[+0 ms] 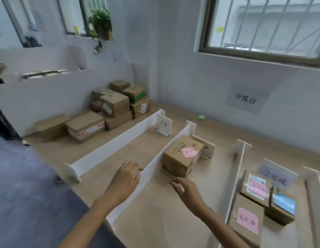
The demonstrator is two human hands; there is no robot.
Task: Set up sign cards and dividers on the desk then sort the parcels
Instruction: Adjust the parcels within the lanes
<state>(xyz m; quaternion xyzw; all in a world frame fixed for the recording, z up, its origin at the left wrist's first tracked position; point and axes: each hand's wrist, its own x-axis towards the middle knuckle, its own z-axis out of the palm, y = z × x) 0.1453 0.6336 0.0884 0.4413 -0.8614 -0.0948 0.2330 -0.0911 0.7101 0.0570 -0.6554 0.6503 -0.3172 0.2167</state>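
1. Neither hand gripped anything. Your left hand (127, 178) lay with relaxed fingers touching the top edge of the middle divider (173, 145). Your right hand (184, 188) hovered with loose, spread fingers, just short of the parcel with the pink note (180, 158).
2. That parcel sat in the lane right of the middle divider, just in front of a sign card (208, 149).
3. Set-up looked finished, in my judgement. The left divider (116, 142), the middle one and the right divider (237, 176) all stood upright on the desk (155, 215), and another sign card (164, 126) stood at the far end of the left lane.
4. Sorting was only partly done. Several sorted parcels (254, 190) lay in the right-hand compartment, while a pile of parcels (112, 106) waited at the desk's far left, well apart from the lanes. The left lane held only its card.
5. The wall sheet (245, 100) read "分拣台", and the grey card (277, 176) over the right-hand parcels read "已完成". The nearest pink label (248, 221) seemed to say the same, though it was blurred. You could not have read the lane cards or any brand.
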